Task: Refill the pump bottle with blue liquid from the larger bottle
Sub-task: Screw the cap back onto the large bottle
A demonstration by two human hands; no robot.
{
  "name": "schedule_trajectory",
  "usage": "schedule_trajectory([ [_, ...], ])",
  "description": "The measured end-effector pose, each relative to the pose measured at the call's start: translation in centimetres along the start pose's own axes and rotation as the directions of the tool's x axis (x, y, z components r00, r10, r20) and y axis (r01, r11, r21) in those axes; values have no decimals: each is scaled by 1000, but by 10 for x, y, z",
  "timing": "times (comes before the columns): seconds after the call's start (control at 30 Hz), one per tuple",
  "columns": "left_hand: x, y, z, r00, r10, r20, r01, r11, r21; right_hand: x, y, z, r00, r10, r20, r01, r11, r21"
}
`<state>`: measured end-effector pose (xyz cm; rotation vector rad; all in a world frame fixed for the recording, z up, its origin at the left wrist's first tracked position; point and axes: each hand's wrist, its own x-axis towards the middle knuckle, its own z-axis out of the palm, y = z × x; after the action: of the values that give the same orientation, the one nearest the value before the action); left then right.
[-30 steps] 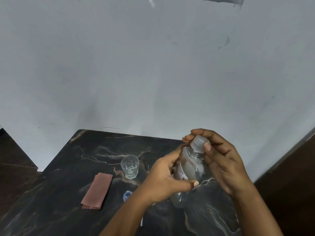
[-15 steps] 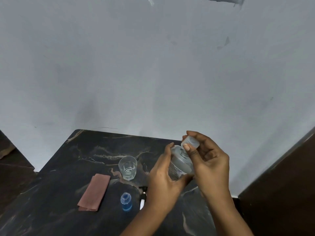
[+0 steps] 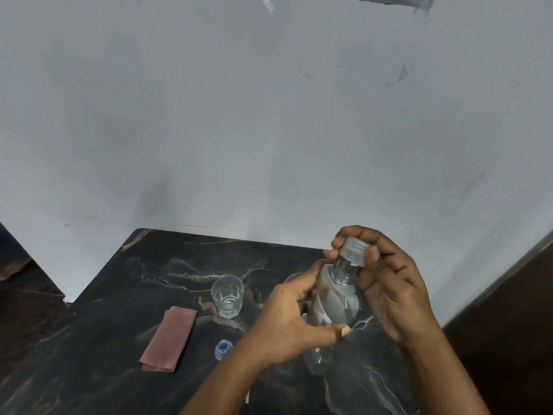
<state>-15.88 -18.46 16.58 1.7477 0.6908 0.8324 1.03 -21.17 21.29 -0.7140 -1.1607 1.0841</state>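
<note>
The left hand (image 3: 287, 322) wraps its fingers and thumb around the body of a large clear plastic bottle (image 3: 335, 304), which is held tilted above the near right part of a dark marble-patterned tabletop (image 3: 119, 339). The bottle's neck leans up and to the right, and a label with red print shows on its left side. Its contents look pale and cloudy; no blue colour can be made out in it. The right hand (image 3: 386, 283) curls over the top of the bottle, its fingertips and thumb pinching a translucent ribbed screw cap (image 3: 352, 253) that sits on or just above the threaded neck; whether the cap is seated or loosened cannot be told.

Left of the hands, further from the camera, a small clear faceted drinking glass (image 3: 226, 296) stands upright on the table. Nearer and to the left of the glass lies a folded reddish-brown cloth (image 3: 169, 339), flat and apart from the glass. Between the cloth and the left forearm stands a small blue-filled open-topped bottle (image 3: 223, 348), partly hidden by the forearm. A thin white sliver (image 3: 247, 397) peeks out beside the forearm near the bottom edge; what it is cannot be told. A plain grey wall (image 3: 269, 130) rises behind the table's far edge
</note>
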Motion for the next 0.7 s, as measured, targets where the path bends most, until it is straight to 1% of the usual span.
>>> schedule_trajectory([
  [0.13,1,-2,2,999,37,-35,-37,999,-17,-2,-1,-1,999,-31,43,38,985,-166],
  [0.23,1,-3,1,996,65,-65,-66,998,-18,-4,-3,-2,999,-36,32,43,960,-277],
  [0.33,2,-5,4,990,84,-116,-86,996,-10,-7,-5,3,998,-51,-42,33,934,-355],
  [0.47,3,-10,12,973,108,-202,-100,994,52,-9,3,15,969,-124,-214,26,911,-412],
  [0.5,3,-11,13,970,118,-212,-108,992,60,-9,6,17,963,-123,-240,13,909,-416],
  [0.53,3,-11,15,967,127,-221,-116,991,63,-9,8,19,964,-101,-245,-4,919,-394],
  [0.57,3,-11,16,964,132,-233,-122,991,57,-9,9,21,971,-63,-229,-18,942,-335],
  [0.63,5,-12,14,955,126,-269,-124,992,24,-11,10,23,989,17,-145,-39,988,-151],
  [0.7,6,-13,11,948,127,-293,-132,991,3,-13,9,24,997,53,-58,-55,998,-33],
])
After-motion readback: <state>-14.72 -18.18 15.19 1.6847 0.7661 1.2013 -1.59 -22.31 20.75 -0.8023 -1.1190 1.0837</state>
